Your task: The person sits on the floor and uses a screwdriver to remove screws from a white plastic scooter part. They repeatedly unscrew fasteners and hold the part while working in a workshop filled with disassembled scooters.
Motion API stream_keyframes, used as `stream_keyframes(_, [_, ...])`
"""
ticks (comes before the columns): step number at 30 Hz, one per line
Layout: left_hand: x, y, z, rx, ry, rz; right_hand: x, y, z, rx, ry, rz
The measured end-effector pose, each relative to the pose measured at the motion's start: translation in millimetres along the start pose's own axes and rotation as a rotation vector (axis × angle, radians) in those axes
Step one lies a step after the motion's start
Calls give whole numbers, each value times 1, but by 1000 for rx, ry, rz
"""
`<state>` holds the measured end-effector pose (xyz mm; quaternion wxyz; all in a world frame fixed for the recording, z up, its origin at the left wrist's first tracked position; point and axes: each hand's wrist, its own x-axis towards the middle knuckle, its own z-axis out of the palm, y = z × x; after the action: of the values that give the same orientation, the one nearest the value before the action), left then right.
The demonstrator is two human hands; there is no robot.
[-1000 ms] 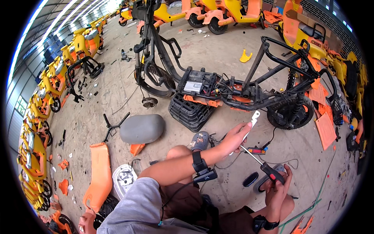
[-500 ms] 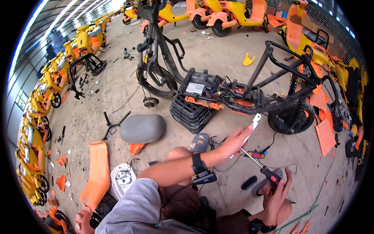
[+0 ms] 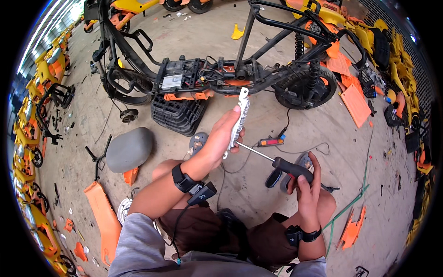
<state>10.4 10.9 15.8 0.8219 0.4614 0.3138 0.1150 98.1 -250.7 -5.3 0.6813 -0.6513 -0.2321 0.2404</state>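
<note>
My left hand (image 3: 222, 136) is closed around a long white part (image 3: 241, 117) with a hole in its upper end tab and a ribbed, silvery face. In my right hand (image 3: 305, 196) is a screwdriver (image 3: 287, 167) with a black handle and some red on it. Its steel shaft points up and left, and the tip meets the white part near its lower half, by my left fingers. What the tip sits in is too small to make out. My right index finger stretches up past the handle.
Ahead stands a stripped black scooter frame (image 3: 267, 85) with a black crate (image 3: 177, 115) below. A grey seat (image 3: 130, 150) and orange panel (image 3: 102, 221) lie left. A red-and-grey tool (image 3: 271, 141) with a cable is on the floor. A green strap (image 3: 348, 205) runs along the right.
My view has swung right and downward. The white part has turned to show its ribbed face, and the screwdriver now lies flatter, its tip still at the part.
</note>
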Motion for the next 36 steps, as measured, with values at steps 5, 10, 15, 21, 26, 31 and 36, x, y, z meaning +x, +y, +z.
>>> stream_keyframes(5, [-2, 0, 1, 13, -2, 10, 1, 4, 3, 32, 29, -41])
stream_keyframes(10, [-2, -4, -1, 82, 18, 20, 0, -4, 2, 44, 58, 55])
stream_keyframes(15, [-1, -2, 4, 96, 6, -5, 0, 5, 1, 12, 40, -50])
stream_keyframes(21, [-2, -4, 3, 132, 30, 2, 0, -5, -6, 1, 53, 161])
stream_keyframes(26, [1, -7, 1, 93, -17, -4, -1, 10, 0, -12, 57, -148])
stream_keyframes(31, [1, -8, -3, 132, -11, 12, -5, 5, 1, 25, 96, 48])
stream_keyframes(36, [2, -7, 1, 111, -32, -1, -3, 16, 3, -14, 68, -165])
